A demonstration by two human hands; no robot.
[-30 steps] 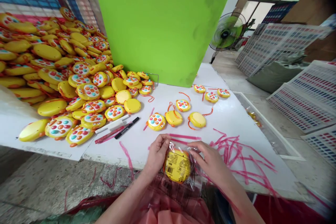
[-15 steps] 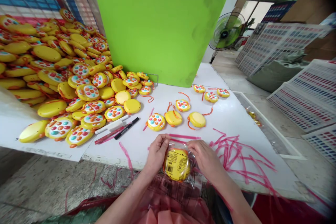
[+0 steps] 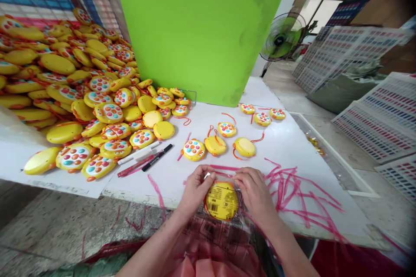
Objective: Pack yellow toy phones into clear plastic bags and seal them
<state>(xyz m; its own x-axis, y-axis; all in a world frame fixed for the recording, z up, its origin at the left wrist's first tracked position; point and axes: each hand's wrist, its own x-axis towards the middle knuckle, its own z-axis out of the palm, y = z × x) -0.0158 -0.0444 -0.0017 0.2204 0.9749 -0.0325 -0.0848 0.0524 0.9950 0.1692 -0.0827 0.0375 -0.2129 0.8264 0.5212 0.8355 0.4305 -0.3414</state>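
Note:
At the table's front edge, a yellow toy (image 3: 222, 201) lies inside a clear printed plastic bag (image 3: 242, 220), with a barcode and dark lettering over it. My left hand (image 3: 199, 186) pinches the bag's upper left edge between thumb and fingers. Its upper right edge is gripped by my right hand (image 3: 255, 190), fingers closed. Just beyond my fingertips lies a pink plastic strip (image 3: 224, 167). Several loose yellow toys with orange cords, such as a dotted one (image 3: 193, 150) and one showing its plain back (image 3: 244, 147), rest farther up the table.
A big heap of yellow toys (image 3: 65, 65) fills the left side. A black marker (image 3: 157, 157) lies before it. A green panel (image 3: 198, 30) stands at the back. Tangled pink strips (image 3: 289, 194) spread to the right. Beyond are a fan (image 3: 279, 40) and white crates (image 3: 380, 117).
Both hands still hold the bag's upper edge. My fingers have shifted slightly along it, and the bagged toy sits a little higher and to the right.

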